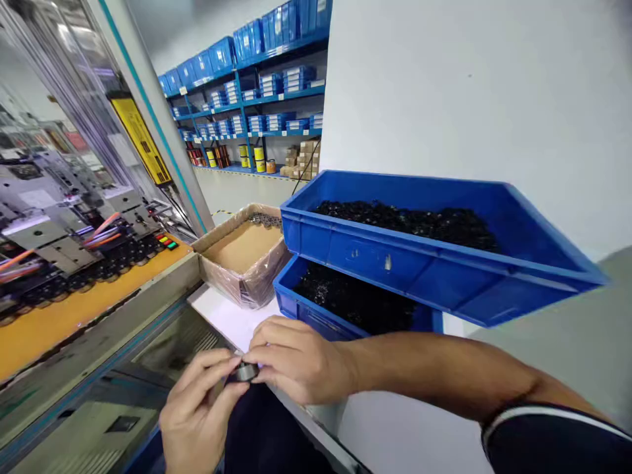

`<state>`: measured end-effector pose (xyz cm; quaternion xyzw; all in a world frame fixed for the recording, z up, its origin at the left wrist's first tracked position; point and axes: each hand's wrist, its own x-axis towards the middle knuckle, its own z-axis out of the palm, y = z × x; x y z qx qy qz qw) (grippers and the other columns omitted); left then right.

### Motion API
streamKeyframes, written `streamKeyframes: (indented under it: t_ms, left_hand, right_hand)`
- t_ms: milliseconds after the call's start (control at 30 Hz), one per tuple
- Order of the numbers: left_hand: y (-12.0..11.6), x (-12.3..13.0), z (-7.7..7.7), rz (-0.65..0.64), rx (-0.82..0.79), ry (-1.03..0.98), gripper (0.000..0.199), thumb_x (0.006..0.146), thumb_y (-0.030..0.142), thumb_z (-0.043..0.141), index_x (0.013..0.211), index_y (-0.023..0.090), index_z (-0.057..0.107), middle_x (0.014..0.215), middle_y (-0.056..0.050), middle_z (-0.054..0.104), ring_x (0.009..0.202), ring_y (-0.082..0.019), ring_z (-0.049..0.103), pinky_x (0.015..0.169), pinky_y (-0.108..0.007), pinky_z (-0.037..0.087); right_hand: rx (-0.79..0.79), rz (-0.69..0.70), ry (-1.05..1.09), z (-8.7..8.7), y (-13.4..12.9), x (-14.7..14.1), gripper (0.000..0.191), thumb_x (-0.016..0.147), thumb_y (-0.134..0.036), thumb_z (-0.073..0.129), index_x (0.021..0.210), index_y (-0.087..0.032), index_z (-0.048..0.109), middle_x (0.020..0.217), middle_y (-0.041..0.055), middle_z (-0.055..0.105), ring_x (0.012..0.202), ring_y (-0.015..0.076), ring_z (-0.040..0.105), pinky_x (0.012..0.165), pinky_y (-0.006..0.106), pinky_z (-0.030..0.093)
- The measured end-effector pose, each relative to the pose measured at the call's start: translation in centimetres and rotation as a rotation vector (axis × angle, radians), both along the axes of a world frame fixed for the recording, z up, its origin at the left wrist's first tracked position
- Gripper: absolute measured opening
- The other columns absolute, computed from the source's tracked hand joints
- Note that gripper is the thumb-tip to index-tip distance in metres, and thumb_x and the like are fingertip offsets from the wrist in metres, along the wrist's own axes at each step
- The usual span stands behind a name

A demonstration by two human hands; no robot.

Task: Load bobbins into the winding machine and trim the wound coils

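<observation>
Left hand (200, 405), right hand (299, 362) pinch round metallic part (245, 372) from opposite sides (right forearm (429, 365) stretched sideways).

Dark right sleeve (567, 444) with a white-edged hem (548, 410)
Near-black cloth ends in a curved opening traced by a thin pale band; beyond the sleeve, right forearm (434, 365), right hand (301, 362) and left hand (197, 408) are bare. Well apart from it shows plain dark navy clothing (266, 434).
</observation>
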<state>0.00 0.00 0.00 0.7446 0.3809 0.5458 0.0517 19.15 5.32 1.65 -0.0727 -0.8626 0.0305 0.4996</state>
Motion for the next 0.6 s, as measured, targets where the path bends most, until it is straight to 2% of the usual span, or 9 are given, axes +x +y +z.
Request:
streamKeyframes:
  t_ms: [233, 333, 433, 533, 600]
  left_hand:
    - [-0.6, 0.0, -1.5, 0.017, -0.043, 0.003, 0.011, 0.09, 0.019, 0.066, 0.1, 0.022, 0.069, 0.093, 0.0, 0.067, 0.081, -0.01, 0.068, 0.074, -0.017, 0.054]
    - [-0.8, -1.4, -1.7, 0.128, -0.03, 0.105, 0.01, 0.094, 0.029, 0.06, 0.099, 0.022, 0.066, 0.089, -0.001, 0.067, 0.078, -0.012, 0.068, 0.07, -0.021, 0.055]
    - [0.2, -5.3, -0.6, 0.319, -0.044, 0.186, 0.016, 0.094, 0.034, 0.058, 0.094, 0.021, 0.066, 0.08, -0.001, 0.065, 0.071, -0.013, 0.065, 0.066, -0.024, 0.054]
    - [2.6, -11.4, 1.7, 0.57, -0.13, 0.254, 0.016, 0.09, 0.033, 0.061, 0.09, 0.018, 0.067, 0.07, 0.001, 0.061, 0.064, -0.015, 0.06, 0.064, -0.028, 0.051]
    - [5.2, -15.3, 3.4, 0.723, -0.235, 0.293, 0.016, 0.087, 0.031, 0.066, 0.089, 0.016, 0.066, 0.067, 0.002, 0.059, 0.063, -0.015, 0.059, 0.066, -0.03, 0.051]
  right_hand:
    - [-0.069, -0.014, -0.064, -0.4, -0.4, -0.3, 0.014, 0.097, -0.016, 0.053, 0.1, -0.007, 0.063, 0.086, 0.0101, 0.066, 0.081, 0.0166, 0.06, 0.077, 0.028, 0.054]
    - [-0.151, -0.089, -0.289, -1.1, -0.5, -0.4, 0.018, 0.095, -0.019, 0.057, 0.111, -0.01, 0.06, 0.097, 0.0105, 0.067, 0.09, 0.0196, 0.062, 0.082, 0.032, 0.054]
    - [-0.23, -0.199, -0.768, -3.8, -0.7, -0.1, 0.031, 0.082, -0.017, 0.071, 0.112, -0.013, 0.063, 0.101, 0.011, 0.068, 0.092, 0.0246, 0.065, 0.083, 0.037, 0.054]
    - [-0.246, -0.192, -1.314, -7.6, -1.3, 0.6, 0.03, 0.066, -0.01, 0.079, 0.094, -0.013, 0.07, 0.087, 0.0116, 0.07, 0.082, 0.0276, 0.068, 0.074, 0.037, 0.053]
    - [-0.271, -0.176, -1.45, -9.2, -1.6, 1.0, 0.027, 0.063, -0.011, 0.08, 0.088, -0.014, 0.071, 0.082, 0.0115, 0.07, 0.078, 0.0274, 0.068, 0.071, 0.035, 0.052]
